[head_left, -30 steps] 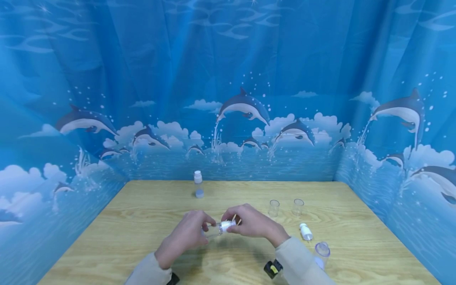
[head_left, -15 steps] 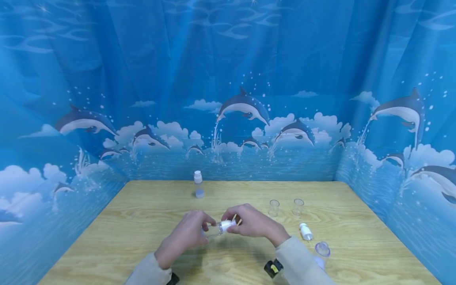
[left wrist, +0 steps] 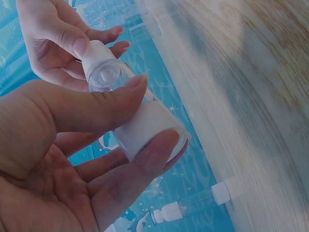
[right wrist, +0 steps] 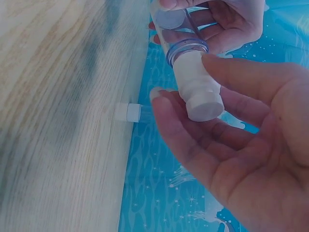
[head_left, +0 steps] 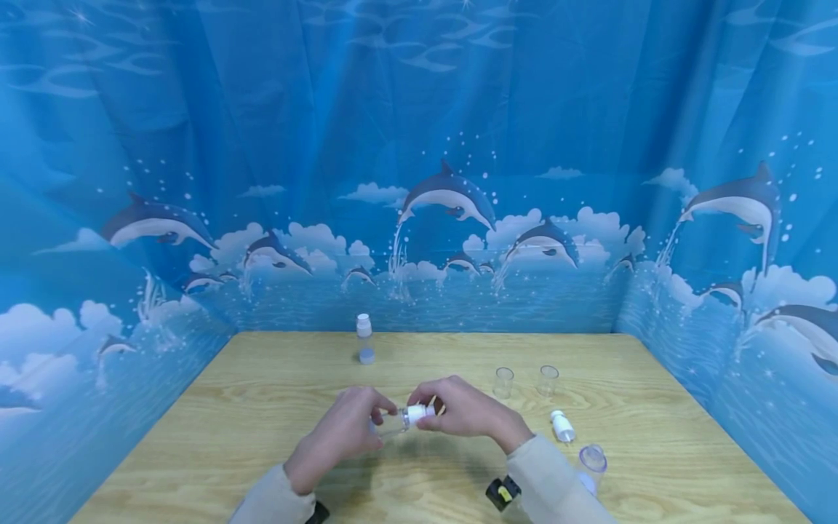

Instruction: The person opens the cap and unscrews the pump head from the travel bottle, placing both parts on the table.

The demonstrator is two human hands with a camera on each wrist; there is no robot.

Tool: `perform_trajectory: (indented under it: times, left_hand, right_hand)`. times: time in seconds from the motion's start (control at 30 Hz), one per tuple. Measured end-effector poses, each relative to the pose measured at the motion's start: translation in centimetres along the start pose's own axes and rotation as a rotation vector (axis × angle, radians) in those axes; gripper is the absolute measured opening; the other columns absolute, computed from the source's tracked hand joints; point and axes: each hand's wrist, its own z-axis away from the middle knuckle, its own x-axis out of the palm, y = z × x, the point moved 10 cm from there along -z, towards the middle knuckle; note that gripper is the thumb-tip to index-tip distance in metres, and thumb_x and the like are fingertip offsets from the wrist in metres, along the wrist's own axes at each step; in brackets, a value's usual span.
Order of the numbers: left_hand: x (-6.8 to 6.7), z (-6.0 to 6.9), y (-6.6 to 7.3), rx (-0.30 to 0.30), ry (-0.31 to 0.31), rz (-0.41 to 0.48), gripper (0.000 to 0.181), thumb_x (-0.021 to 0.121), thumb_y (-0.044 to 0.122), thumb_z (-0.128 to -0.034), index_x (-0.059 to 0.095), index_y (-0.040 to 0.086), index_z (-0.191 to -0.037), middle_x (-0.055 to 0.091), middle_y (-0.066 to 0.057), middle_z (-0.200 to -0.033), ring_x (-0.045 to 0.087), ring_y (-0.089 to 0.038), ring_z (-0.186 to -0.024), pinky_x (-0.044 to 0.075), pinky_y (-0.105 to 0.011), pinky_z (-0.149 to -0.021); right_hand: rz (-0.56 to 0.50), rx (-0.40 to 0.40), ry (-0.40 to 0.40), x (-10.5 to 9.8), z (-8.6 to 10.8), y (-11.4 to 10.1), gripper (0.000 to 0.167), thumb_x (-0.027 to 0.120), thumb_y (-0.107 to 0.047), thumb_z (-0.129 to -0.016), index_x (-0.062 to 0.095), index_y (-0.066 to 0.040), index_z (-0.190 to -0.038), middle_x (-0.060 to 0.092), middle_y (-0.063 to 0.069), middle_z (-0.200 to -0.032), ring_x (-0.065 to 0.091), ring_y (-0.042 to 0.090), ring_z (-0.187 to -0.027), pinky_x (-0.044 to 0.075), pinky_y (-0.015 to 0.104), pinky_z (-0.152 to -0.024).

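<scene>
Clear bottle [left wrist: 149, 121] sideways over the counter [head_left: 262, 407], white top [right wrist: 195, 79] toward three o'clock.
Left hand [head_left: 350, 422], from eight o'clock, curls thumb and fingers round the body; right hand [head_left: 465, 409], from four, bends fingers loosely about the top, thumb touching it. Second bottle [head_left: 364, 342] stands at eleven.

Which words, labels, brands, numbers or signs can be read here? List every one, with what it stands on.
None can be read.
Held bottle and its pump: no lettering on the sides that show.
Standing bottle, loose pump: none seen; too small to rule out fine print.
Black device: its yellow patch is too small to tell.
Curtain: dolphins and clouds, no words.
</scene>
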Motion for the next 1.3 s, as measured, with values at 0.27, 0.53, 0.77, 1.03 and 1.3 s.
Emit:
perform_trajectory:
  times: [0.27,0.53,0.77,1.03,1.3]
  left_hand:
    - [-0.06,0.13,0.11,0.01,0.009,0.0,0.049,0.086,-0.009,-0.0632,0.079,0.008,-0.109,0.077,-0.013,-0.095,0.07,-0.023,-0.085,0.062,-0.043,-0.074]
    - [-0.05,0.13,0.06,0.0,0.004,0.003,0.049,0.086,-0.008,-0.0635,0.079,0.008,-0.109,0.077,-0.013,-0.096,0.069,-0.023,-0.086,0.062,-0.044,-0.075]
    - [-0.04,0.07,0.04,0.0,0.0,0.012,0.049,0.086,-0.009,-0.0638,0.079,0.007,-0.109,0.077,-0.013,-0.095,0.069,-0.023,-0.086,0.062,-0.043,-0.075]
    - [-0.02,0.07,-0.01,-0.011,0.0,0.005,0.049,0.086,-0.009,-0.0639,0.079,0.008,-0.11,0.077,-0.012,-0.095,0.07,-0.023,-0.086,0.062,-0.042,-0.074]
    - [-0.1,0.05,0.07,0.003,0.009,0.003,0.05,0.086,-0.009,-0.0627,0.079,0.008,-0.109,0.077,-0.013,-0.094,0.07,-0.023,-0.085,0.061,-0.043,-0.074]
  right_hand:
    - [-0.098,0.025,-0.019,0.28,0.16,0.37,0.026,0.053,-0.019,-0.108,0.07,-0.005,-0.123,0.075,0.01,-0.107,0.074,0.032,-0.089,0.063,0.032,-0.069]
    - [-0.131,0.04,-0.026,0.33,0.2,0.42,0.027,0.053,-0.015,-0.107,0.069,-0.001,-0.123,0.076,0.013,-0.105,0.074,0.026,-0.078,0.062,0.034,-0.068]
    - [-0.073,0.011,-0.004,0.15,0.02,0.19,0.023,0.064,-0.014,-0.101,0.071,-0.004,-0.12,0.076,0.007,-0.104,0.07,0.008,-0.078,0.057,0.02,-0.068]
    - [-0.027,0.01,0.025,-0.12,-0.1,-0.01,0.022,0.072,-0.01,-0.095,0.073,-0.007,-0.117,0.076,0.006,-0.109,0.07,0.006,-0.092,0.057,0.016,-0.08]
    - [-0.039,0.008,0.041,-0.31,-0.11,-0.08,0.024,0.075,-0.007,-0.092,0.074,-0.009,-0.115,0.076,0.005,-0.11,0.07,0.009,-0.094,0.058,0.018,-0.081]
